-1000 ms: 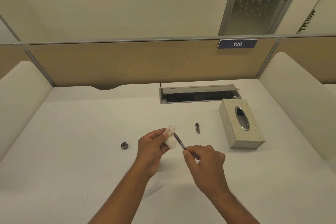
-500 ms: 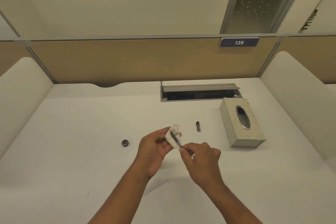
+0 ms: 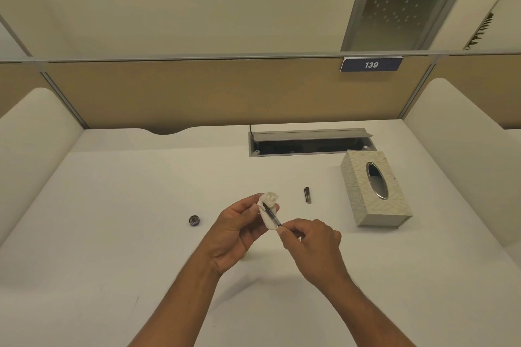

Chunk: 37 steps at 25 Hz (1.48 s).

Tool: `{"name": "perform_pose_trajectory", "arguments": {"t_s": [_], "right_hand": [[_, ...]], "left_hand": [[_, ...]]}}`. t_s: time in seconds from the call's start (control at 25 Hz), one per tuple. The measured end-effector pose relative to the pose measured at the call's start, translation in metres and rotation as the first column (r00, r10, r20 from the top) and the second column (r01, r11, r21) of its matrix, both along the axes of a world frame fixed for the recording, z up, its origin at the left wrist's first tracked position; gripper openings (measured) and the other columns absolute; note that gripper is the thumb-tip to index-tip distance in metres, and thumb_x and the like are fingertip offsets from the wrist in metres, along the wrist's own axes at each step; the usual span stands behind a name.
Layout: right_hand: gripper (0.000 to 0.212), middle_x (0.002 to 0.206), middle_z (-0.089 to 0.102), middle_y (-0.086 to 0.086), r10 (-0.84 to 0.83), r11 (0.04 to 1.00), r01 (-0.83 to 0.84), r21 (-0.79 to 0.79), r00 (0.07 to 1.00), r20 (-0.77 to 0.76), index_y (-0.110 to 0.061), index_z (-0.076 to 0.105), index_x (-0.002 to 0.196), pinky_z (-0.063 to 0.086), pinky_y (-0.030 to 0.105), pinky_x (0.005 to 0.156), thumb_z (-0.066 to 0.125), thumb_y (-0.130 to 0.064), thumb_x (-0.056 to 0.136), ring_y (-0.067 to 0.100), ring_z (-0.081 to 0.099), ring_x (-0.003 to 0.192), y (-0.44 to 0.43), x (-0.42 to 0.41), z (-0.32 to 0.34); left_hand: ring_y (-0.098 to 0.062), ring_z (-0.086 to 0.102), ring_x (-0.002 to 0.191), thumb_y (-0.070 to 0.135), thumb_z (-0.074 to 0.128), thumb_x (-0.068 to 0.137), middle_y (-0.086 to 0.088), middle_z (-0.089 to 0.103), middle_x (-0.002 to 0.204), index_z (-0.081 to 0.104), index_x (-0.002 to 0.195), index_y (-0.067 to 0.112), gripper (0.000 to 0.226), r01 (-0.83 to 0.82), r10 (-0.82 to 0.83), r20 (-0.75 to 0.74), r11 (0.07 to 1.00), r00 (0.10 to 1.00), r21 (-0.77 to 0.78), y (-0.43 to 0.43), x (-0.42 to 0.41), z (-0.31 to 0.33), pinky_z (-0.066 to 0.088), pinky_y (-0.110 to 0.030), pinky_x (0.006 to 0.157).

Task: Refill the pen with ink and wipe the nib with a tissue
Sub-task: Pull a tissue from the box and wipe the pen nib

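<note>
At the desk (image 3: 112,234) marked by a "139" plate (image 3: 371,64), our left hand (image 3: 236,231) clutches a tissue (image 3: 269,205) around the pen (image 3: 272,215), pinched by our right hand (image 3: 313,242). Near-left desk lies open; a tissue box (image 3: 375,189) stands right.

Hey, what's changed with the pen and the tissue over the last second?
The pen, pinched in the right hand, has slid front-first into the crumpled tissue held by the left hand, whose fingers now wrap it. Both grips held. The small cap, the dark pen part and the tissue box stayed put.
</note>
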State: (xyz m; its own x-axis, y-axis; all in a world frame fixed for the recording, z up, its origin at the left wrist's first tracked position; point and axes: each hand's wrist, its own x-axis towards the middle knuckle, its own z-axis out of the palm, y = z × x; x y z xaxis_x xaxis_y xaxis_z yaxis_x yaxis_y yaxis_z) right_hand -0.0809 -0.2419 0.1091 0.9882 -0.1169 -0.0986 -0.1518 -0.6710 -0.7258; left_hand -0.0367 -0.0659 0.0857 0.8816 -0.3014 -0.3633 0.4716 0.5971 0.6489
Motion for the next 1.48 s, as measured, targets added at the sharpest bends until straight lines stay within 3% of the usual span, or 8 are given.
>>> {"name": "perform_pose_trajectory", "arguments": {"t_s": [0.16, 0.36, 0.48, 0.64, 0.8, 1.08, 1.28, 1.48], "right_hand": [[0.025, 0.074, 0.071, -0.018, 0.036, 0.999, -0.036, -0.013, 0.999, 0.003, -0.036, 0.072, 0.08, 0.035, 0.037, 0.092, 0.058, -0.045, 0.098, 0.004, 0.06, 0.082, 0.002, -0.005, -0.001], [0.023, 0.074, 0.072, -0.015, 0.031, 0.999, -0.031, 0.011, 0.999, 0.016, -0.034, 0.073, 0.077, 0.037, 0.039, 0.097, 0.061, -0.04, 0.095, 0.005, 0.062, 0.087, 0.0, -0.015, -0.001], [0.017, 0.076, 0.072, -0.019, 0.007, 0.997, -0.008, 0.074, 1.0, 0.013, -0.033, 0.076, 0.083, 0.04, 0.04, 0.099, 0.066, -0.039, 0.094, 0.001, 0.062, 0.091, -0.002, -0.02, 0.003], [0.012, 0.097, 0.063, -0.04, -0.008, 0.991, 0.003, 0.137, 0.999, 0.036, -0.033, 0.077, 0.084, 0.047, 0.046, 0.097, 0.07, -0.037, 0.092, 0.003, 0.063, 0.091, 0.001, -0.022, 0.006], [0.012, 0.094, 0.064, -0.039, -0.009, 0.991, 0.002, 0.133, 0.999, 0.051, -0.033, 0.076, 0.083, 0.046, 0.046, 0.097, 0.07, -0.037, 0.092, 0.003, 0.063, 0.089, 0.005, -0.021, 0.004], [0.014, 0.094, 0.063, -0.042, -0.058, 0.987, 0.054, 0.153, 0.998, 0.02, -0.038, 0.074, 0.08, 0.048, 0.049, 0.097, 0.068, -0.038, 0.093, 0.002, 0.065, 0.086, 0.011, -0.018, -0.006], [0.017, 0.083, 0.071, -0.032, -0.1, 0.98, 0.094, 0.177, 0.995, 0.023, -0.043, 0.071, 0.076, 0.051, 0.05, 0.094, 0.067, -0.04, 0.092, 0.002, 0.067, 0.08, 0.017, -0.017, -0.02], [0.014, 0.075, 0.075, -0.018, -0.127, 0.981, 0.126, 0.149, 0.992, -0.003, -0.035, 0.076, 0.09, 0.05, 0.048, 0.095, 0.065, -0.041, 0.095, 0.003, 0.07, 0.08, 0.018, -0.024, -0.038]], "left_hand": [[-0.034, 0.081, 0.109, 0.009, 0.071, 0.087, -0.026, 0.078, 0.118, 0.073, 0.119, -0.008, 0.035, -0.037, 0.039, -0.022, 0.997, 0.999, 0.067, -0.003, 0.002, 0.0, 0.067, -0.036, 0.082], [-0.046, 0.076, 0.118, -0.002, 0.057, 0.104, -0.034, 0.072, 0.131, 0.062, 0.103, -0.003, 0.006, -0.185, 0.185, -0.063, 0.983, 0.981, -0.005, -0.003, 0.004, -0.005, 0.066, -0.049, 0.096], [-0.047, 0.075, 0.119, -0.007, 0.048, 0.107, -0.026, 0.073, 0.136, 0.06, 0.106, 0.002, 0.015, -0.234, 0.232, -0.057, 0.972, 0.971, -0.027, 0.0, 0.006, -0.005, 0.062, -0.05, 0.103], [-0.05, 0.075, 0.116, -0.011, 0.047, 0.107, -0.021, 0.072, 0.138, 0.06, 0.121, 0.003, 0.024, -0.221, 0.221, 0.018, 0.973, 0.975, 0.066, 0.0, 0.003, -0.005, 0.06, -0.052, 0.106], [-0.047, 0.078, 0.111, -0.013, 0.044, 0.107, -0.024, 0.076, 0.13, 0.063, 0.121, -0.001, 0.026, -0.208, 0.203, 0.052, 0.965, 0.978, 0.157, -0.001, 0.0, -0.006, 0.066, -0.044, 0.095], [-0.045, 0.076, 0.116, -0.018, 0.039, 0.092, -0.028, 0.074, 0.129, 0.074, 0.113, -0.011, 0.042, -0.205, 0.213, -0.039, 0.966, 0.976, 0.156, 0.004, -0.007, -0.017, 0.064, -0.041, 0.1], [-0.046, 0.074, 0.121, -0.022, 0.049, 0.094, -0.022, 0.077, 0.131, 0.074, 0.123, -0.006, 0.041, -0.127, 0.142, -0.061, 0.972, 0.988, 0.196, 0.004, -0.016, -0.031, 0.065, -0.036, 0.086], [-0.037, 0.078, 0.115, -0.009, 0.058, 0.101, -0.021, 0.081, 0.122, 0.078, 0.12, -0.001, 0.029, -0.025, 0.043, -0.073, 0.972, 0.996, 0.235, -0.01, -0.033, -0.038, 0.062, -0.043, 0.103]]}}
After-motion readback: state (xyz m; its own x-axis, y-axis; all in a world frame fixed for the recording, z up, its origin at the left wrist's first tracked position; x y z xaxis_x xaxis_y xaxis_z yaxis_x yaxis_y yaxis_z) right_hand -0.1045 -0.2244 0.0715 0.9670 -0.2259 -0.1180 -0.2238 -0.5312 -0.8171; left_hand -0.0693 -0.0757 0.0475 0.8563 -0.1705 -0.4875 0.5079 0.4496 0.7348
